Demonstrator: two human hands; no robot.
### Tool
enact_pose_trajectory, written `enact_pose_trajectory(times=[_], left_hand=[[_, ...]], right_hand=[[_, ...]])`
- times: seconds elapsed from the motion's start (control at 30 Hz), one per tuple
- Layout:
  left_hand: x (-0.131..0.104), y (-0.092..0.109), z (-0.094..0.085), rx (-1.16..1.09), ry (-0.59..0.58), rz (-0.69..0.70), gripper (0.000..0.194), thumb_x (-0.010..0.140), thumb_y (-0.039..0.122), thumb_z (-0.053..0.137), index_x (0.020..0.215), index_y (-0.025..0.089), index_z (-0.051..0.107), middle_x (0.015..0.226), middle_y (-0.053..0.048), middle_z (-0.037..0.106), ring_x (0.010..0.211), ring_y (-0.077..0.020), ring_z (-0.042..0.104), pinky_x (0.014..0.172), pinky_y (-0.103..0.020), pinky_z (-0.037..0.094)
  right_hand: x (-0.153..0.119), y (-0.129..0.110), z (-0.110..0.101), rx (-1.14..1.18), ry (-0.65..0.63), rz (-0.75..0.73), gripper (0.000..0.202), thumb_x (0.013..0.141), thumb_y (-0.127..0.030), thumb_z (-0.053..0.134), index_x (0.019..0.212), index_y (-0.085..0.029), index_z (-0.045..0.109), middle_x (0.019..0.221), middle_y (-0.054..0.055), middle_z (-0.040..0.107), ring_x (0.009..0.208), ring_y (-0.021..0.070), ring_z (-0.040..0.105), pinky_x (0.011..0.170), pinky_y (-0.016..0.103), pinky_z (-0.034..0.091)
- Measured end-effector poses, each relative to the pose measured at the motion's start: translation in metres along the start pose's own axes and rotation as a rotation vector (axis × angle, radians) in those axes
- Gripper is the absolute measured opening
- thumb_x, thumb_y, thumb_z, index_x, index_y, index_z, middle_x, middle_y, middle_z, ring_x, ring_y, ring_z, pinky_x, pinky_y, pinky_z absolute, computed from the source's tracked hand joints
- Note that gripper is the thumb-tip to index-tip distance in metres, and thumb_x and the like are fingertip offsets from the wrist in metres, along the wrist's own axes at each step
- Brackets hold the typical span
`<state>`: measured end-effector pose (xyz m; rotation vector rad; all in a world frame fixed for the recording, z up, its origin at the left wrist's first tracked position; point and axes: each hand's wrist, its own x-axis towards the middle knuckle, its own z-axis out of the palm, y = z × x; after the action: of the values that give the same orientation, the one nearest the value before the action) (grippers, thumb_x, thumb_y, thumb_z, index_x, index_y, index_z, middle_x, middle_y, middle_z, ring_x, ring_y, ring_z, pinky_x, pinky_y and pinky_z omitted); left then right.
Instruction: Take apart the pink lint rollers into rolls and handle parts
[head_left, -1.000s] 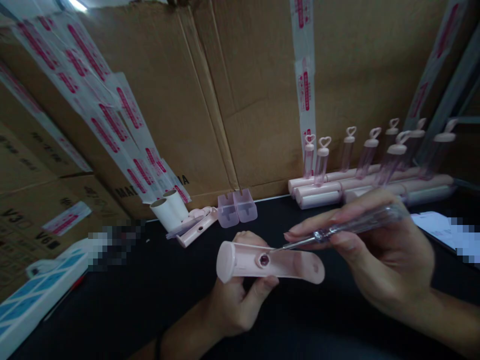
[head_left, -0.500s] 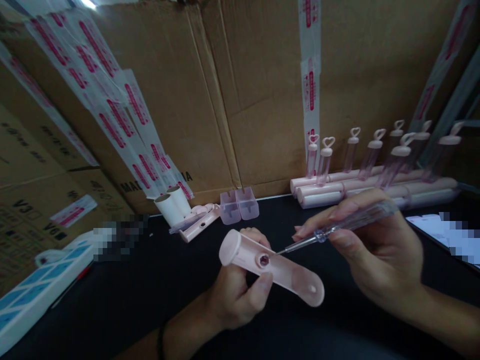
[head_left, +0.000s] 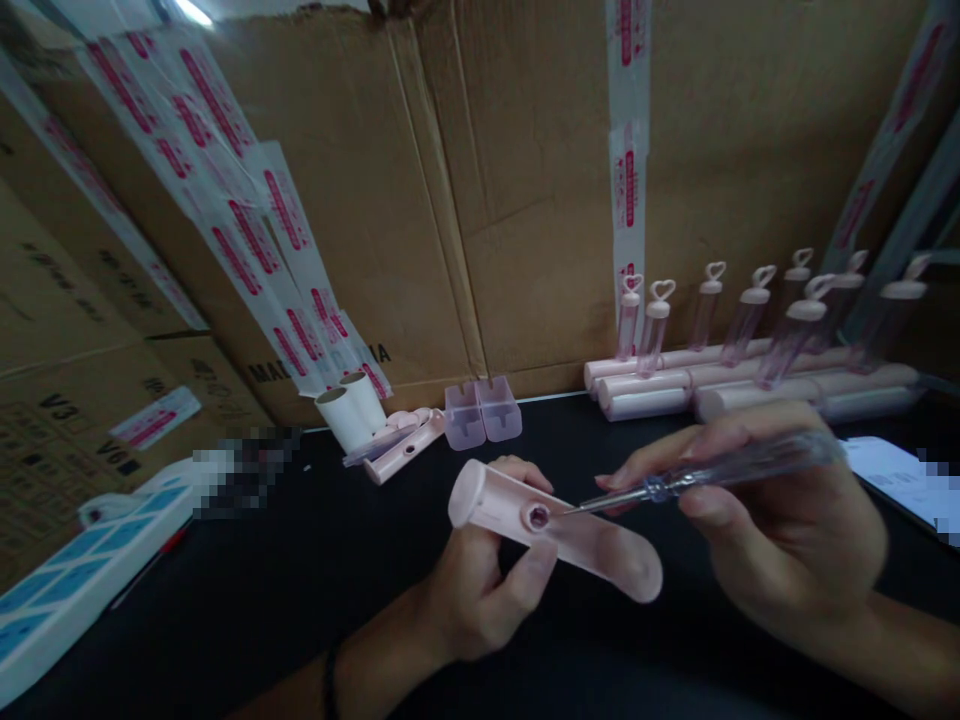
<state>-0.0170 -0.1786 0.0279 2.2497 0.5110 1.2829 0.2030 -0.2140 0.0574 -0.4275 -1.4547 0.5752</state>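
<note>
My left hand [head_left: 491, 590] is closed around a pale pink tube-shaped plastic casing [head_left: 495, 502], thumb on the near side and fingers behind. The casing lies tilted, its flat end up to the left and its rounded end down to the right, with a raised round hole in its wall. Pinched in my right hand [head_left: 780, 530] is a screwdriver [head_left: 720, 472] with a clear handle. Its thin shaft points left, and the tip is close to the hole's right side; whether it touches the casing I cannot tell.
Pink tubes with clear, heart-topped stems [head_left: 754, 310] line the back right. A two-part translucent box [head_left: 484, 415], white rolls [head_left: 352, 410] and another pink casing [head_left: 401, 455] stand by the cardboard wall [head_left: 525, 200]. A power strip [head_left: 97, 560] lies left, a phone [head_left: 900, 480] right.
The right hand and screwdriver have shifted right, with the handle tipped flatter. The casing appears slightly further right, still in the left hand. The whole view has shifted slightly.
</note>
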Motion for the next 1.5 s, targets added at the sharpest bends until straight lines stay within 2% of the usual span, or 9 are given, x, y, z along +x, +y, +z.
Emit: enact_pose_trajectory(times=[0.13, 0.37, 0.53, 0.67, 0.9, 1.03, 1.13, 1.3, 1.5], left_hand=[[0.002, 0.001, -0.001, 0.068, 0.055, 0.019, 0.044, 0.097, 0.037, 0.058, 0.137, 0.022, 0.051, 0.121, -0.012, 0.058, 0.108, -0.0267, 0.056, 0.090, -0.041, 0.047], [0.011, 0.002, 0.002, 0.041, 0.135, 0.138, 0.029, 0.096, 0.043, 0.061, 0.110, 0.019, 0.069, 0.098, -0.008, 0.064, 0.094, -0.0219, 0.060, 0.082, -0.034, 0.049], [0.009, 0.000, 0.004, -0.007, 0.144, 0.125, 0.030, 0.097, 0.044, 0.059, 0.108, 0.018, 0.067, 0.094, -0.008, 0.061, 0.086, -0.0206, 0.060, 0.073, -0.032, 0.049], [0.006, -0.002, 0.003, -0.020, 0.099, 0.083, 0.032, 0.099, 0.046, 0.055, 0.111, 0.017, 0.066, 0.095, -0.008, 0.059, 0.086, -0.0205, 0.058, 0.074, -0.033, 0.048], [0.004, -0.001, 0.003, -0.049, 0.066, 0.092, 0.032, 0.100, 0.045, 0.053, 0.107, 0.018, 0.067, 0.095, -0.008, 0.059, 0.084, -0.0199, 0.056, 0.073, -0.032, 0.047], [0.005, 0.002, 0.003, -0.053, 0.039, 0.087, 0.035, 0.100, 0.047, 0.050, 0.108, 0.017, 0.068, 0.091, -0.008, 0.058, 0.080, -0.0195, 0.056, 0.073, -0.032, 0.048], [0.005, 0.004, 0.003, -0.054, 0.036, 0.097, 0.033, 0.100, 0.047, 0.052, 0.103, 0.017, 0.067, 0.088, -0.008, 0.059, 0.079, -0.0198, 0.056, 0.072, -0.033, 0.048], [0.006, 0.004, 0.003, -0.040, 0.032, 0.090, 0.033, 0.100, 0.047, 0.051, 0.103, 0.017, 0.064, 0.090, -0.008, 0.061, 0.081, -0.0201, 0.058, 0.074, -0.033, 0.047], [0.006, 0.004, 0.003, -0.007, 0.058, 0.091, 0.033, 0.100, 0.047, 0.051, 0.100, 0.017, 0.064, 0.089, -0.007, 0.063, 0.080, -0.0192, 0.060, 0.076, -0.033, 0.048]], right_hand=[[-0.002, -0.004, -0.001, -0.036, 0.011, -0.059, 0.025, 0.090, -0.025, 0.076, 0.106, -0.027, 0.058, 0.095, 0.002, 0.078, 0.084, 0.0222, 0.078, 0.069, 0.031, 0.067], [-0.001, -0.004, 0.002, -0.014, 0.047, -0.083, 0.017, 0.095, -0.026, 0.070, 0.106, -0.027, 0.057, 0.093, 0.003, 0.078, 0.086, 0.0250, 0.077, 0.077, 0.040, 0.067], [0.002, -0.001, 0.003, 0.021, 0.021, -0.023, 0.011, 0.099, -0.025, 0.063, 0.107, -0.028, 0.055, 0.096, 0.003, 0.077, 0.086, 0.0239, 0.076, 0.074, 0.038, 0.065], [0.002, -0.001, 0.002, 0.101, 0.005, 0.033, 0.010, 0.102, -0.027, 0.058, 0.109, -0.029, 0.053, 0.098, 0.002, 0.075, 0.087, 0.0227, 0.075, 0.077, 0.037, 0.064], [-0.005, -0.002, 0.000, 0.064, -0.092, -0.012, 0.017, 0.098, -0.026, 0.064, 0.112, -0.031, 0.055, 0.103, 0.003, 0.077, 0.093, 0.0250, 0.075, 0.079, 0.039, 0.066], [-0.006, 0.001, 0.001, 0.060, -0.097, 0.039, 0.016, 0.099, -0.026, 0.062, 0.112, -0.031, 0.055, 0.103, 0.004, 0.077, 0.094, 0.0248, 0.075, 0.076, 0.036, 0.066], [-0.002, 0.003, 0.002, 0.095, -0.072, 0.123, 0.009, 0.100, -0.028, 0.059, 0.109, -0.028, 0.055, 0.098, 0.005, 0.077, 0.085, 0.0227, 0.076, 0.072, 0.033, 0.066], [0.005, 0.008, 0.002, 0.232, -0.081, 0.277, 0.011, 0.101, -0.033, 0.059, 0.104, -0.025, 0.053, 0.095, 0.007, 0.076, 0.078, 0.0231, 0.077, 0.073, 0.037, 0.066], [0.007, 0.008, 0.003, 0.256, -0.080, 0.281, 0.008, 0.102, -0.031, 0.058, 0.103, -0.024, 0.054, 0.094, 0.006, 0.076, 0.077, 0.0210, 0.076, 0.073, 0.034, 0.066]])
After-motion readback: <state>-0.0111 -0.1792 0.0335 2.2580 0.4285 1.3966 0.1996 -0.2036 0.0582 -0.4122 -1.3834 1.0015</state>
